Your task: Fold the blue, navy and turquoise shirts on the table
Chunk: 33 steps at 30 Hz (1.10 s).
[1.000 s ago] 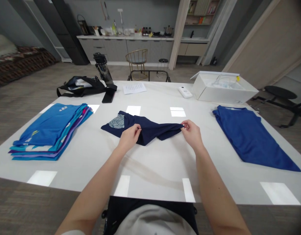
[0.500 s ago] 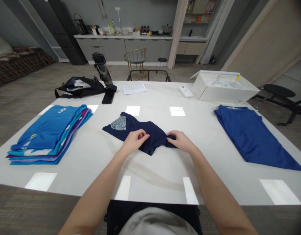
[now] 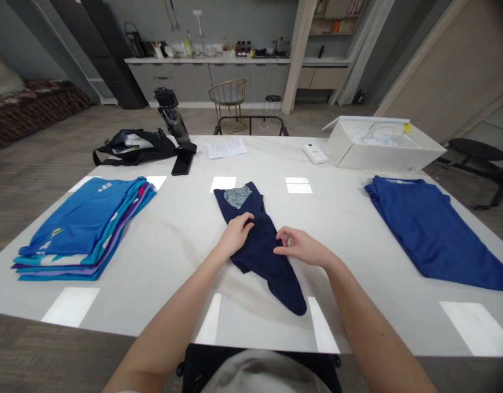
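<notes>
The navy garment [image 3: 259, 243], on the counter [image 3: 153, 278] right of the clothes stack [image 3: 79, 213], should handle light, soft and limp, best taken by its edges, the right hand's [image 3: 303, 245] grip loosely spread beside it, the left hand [image 3: 234, 234] over it, pinching or not unclear.

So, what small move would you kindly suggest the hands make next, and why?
Perhaps the right hand could grasp the navy garment by its narrow end and straighten it: that end slants to the near right, this hand is open, and the left hand touches the cloth.
</notes>
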Available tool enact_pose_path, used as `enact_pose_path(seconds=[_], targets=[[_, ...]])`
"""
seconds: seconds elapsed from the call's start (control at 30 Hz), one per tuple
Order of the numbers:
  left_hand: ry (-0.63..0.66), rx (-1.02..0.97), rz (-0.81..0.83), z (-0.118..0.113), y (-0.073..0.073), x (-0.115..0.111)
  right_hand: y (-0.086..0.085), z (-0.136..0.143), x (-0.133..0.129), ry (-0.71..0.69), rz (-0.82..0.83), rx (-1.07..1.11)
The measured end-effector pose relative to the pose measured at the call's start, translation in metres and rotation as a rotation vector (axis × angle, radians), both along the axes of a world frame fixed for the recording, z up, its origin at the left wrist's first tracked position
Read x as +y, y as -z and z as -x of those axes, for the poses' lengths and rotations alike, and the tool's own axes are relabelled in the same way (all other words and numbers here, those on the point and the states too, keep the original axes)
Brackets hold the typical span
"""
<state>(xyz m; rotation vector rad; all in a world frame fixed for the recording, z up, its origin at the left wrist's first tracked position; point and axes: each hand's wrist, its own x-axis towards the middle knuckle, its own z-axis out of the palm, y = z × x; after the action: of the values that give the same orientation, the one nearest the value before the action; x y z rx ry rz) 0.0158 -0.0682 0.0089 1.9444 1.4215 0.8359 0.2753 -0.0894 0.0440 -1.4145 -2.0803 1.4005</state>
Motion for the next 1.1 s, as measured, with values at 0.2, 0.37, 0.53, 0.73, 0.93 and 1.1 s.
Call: enact_pose_path(seconds=[0.2,0.37,0.53,0.73,0.93,1.1], targets=[[0.105,-0.425,0.155,-0.005,-0.012,-0.003,0.018,0.0,0.011,0.103,-0.267,-0.012],[0.318,-0.652,0.438,0.023,-0.042,-0.026,-0.007,0.007,-0.001,-0.095,-0.167,0.272],[0.815,-0.455,0.882,0.04,-0.065,-0.042,-0.026,0.008,-0.015,-0.454,0.317,0.24],[0.66,-0.129,0.842,0.022,-0.067,-0.048,-0.035,0.003,-0.018,-0.458,0.365,0.147],[-0.067,0.519,0.005,-0.021,-0.039,-0.063,-0.017,0.007,-0.038,-0.133,-0.242,-0.178],[-0.017,0.667,-0.081,-0.038,-0.019,-0.07,-0.003,0.02,-0.064,-0.062,-0.368,-0.324]])
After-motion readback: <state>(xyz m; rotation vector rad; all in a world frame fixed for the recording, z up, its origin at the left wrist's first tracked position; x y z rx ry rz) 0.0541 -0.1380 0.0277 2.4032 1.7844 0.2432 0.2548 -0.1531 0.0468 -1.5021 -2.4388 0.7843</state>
